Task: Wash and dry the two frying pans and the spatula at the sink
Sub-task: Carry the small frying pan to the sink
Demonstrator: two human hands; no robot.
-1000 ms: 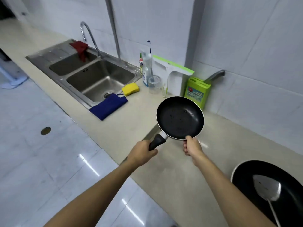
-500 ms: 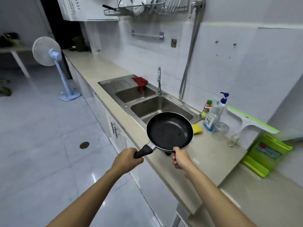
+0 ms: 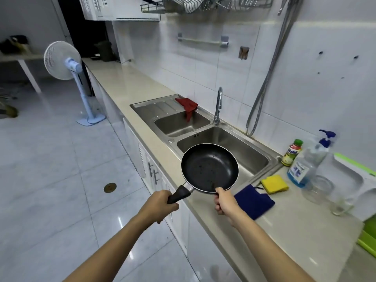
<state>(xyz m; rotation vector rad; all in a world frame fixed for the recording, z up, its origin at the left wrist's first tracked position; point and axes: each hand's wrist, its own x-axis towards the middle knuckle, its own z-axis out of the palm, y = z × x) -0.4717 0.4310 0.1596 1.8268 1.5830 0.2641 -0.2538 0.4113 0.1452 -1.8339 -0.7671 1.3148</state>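
Two hands are holding one black frying pan (image 3: 210,168) in the air over the near edge of the sink's larger basin (image 3: 234,151). The left hand (image 3: 157,206) is curling its fingers around the pan's black handle (image 3: 179,194), and the right hand (image 3: 224,202) is pinching the pan's near rim between thumb and fingers. Small specks are showing on the pan's dark inside.

A beige counter (image 3: 301,224) is running from the near right to the far left along a white tiled wall (image 3: 317,82). The steel sink is sitting in it, with a smaller basin (image 3: 179,123) and a ribbed drainboard (image 3: 154,107) to the far left of the larger one. A red cloth (image 3: 188,106) is hanging over the small basin's far edge, and a curved tap (image 3: 218,106) is standing between the basins at the wall side.

On the counter right of the sink, a blue cloth (image 3: 256,201) is lying just beside the right hand, with a yellow sponge (image 3: 274,184) just beyond it. Farther right, a pump bottle of blue liquid (image 3: 305,165), a small green-capped bottle (image 3: 292,152) and a clear glass (image 3: 318,189) are standing near the wall.

A wire dish rack (image 3: 213,4) is hanging above, and a metal hose (image 3: 268,78) is dropping down the wall. A white fan (image 3: 65,64) is standing on the glossy tiled floor (image 3: 50,169) at the far left.
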